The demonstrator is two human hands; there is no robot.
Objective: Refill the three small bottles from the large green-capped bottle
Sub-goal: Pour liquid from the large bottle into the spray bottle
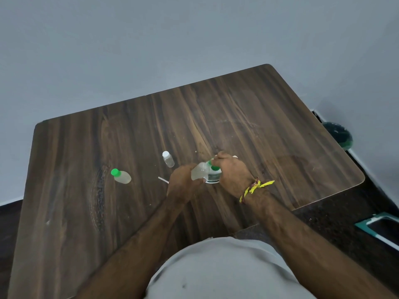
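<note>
Centrally, small bottle (199,172) gripped in left fingers (197,181), right fingers (217,159) pinching cap.

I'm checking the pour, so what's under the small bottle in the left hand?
Below the small bottle stands a green-capped bottle with a white label, partly covered by the right hand. Whether its cap is off cannot be seen.

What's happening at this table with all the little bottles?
A person stands at a wooden table. The left hand holds a small clear bottle, while the right hand pinches at its top, right over a green-capped bottle. Two more small bottles stand aside: one white-capped, one green-capped.
</note>
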